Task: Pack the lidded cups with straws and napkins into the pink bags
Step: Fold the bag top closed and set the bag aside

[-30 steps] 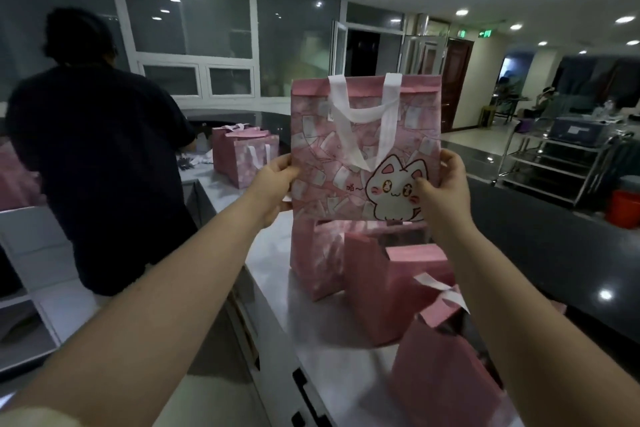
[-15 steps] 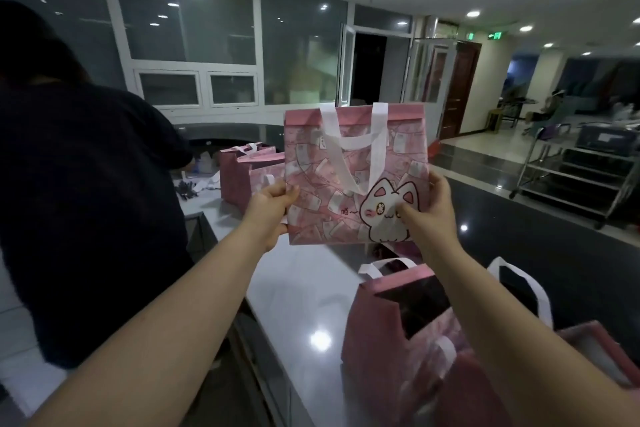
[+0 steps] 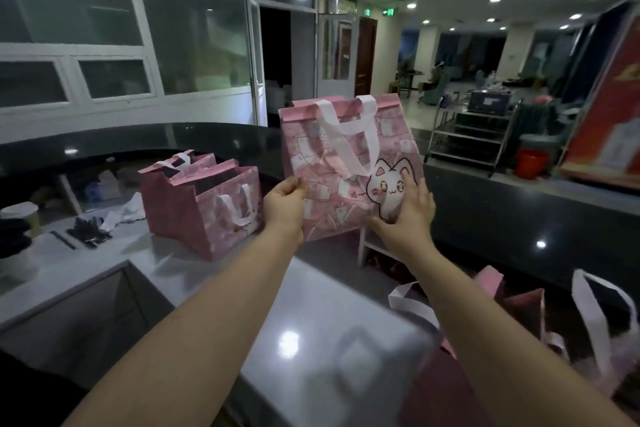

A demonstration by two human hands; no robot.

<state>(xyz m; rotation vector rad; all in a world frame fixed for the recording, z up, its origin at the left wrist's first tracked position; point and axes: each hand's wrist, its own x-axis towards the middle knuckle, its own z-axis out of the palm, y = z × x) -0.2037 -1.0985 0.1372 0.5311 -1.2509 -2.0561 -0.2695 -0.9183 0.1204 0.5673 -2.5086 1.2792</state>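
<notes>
The pale desk (image 3: 311,305) runs away from you in a strip. Its left edge drops to a lower grey panel, and low on your right stand open bags (image 3: 512,302) with white handle loops upright. That leaves bare desk straight ahead, under your forearms.

Above it you hold the flat pink bag (image 3: 332,163) in the air, cat print toward you and mouth up, not touching the desk. Your left hand (image 3: 282,206) pinches its left edge. Your right hand (image 3: 407,215) lies against the front, its fingers (image 3: 410,184) straight and spread over the cat.

My judgement is that you are at the bag-opening step: this one is collapsed and nothing can go in yet. Next you need to part the mouth, push the base square and stand the bag on the bare patch, clear of the loops on your right.

Further off to the left, two opened bags (image 3: 207,211) stand side by side on the desk. Beyond them sits what looks like a lidded cup (image 3: 19,215), with dark thin things (image 3: 86,234) near it; I cannot tell whether those are straws. Reaching there means passing left of those two bags. A raised black ledge (image 3: 138,142) closes off the far side.
</notes>
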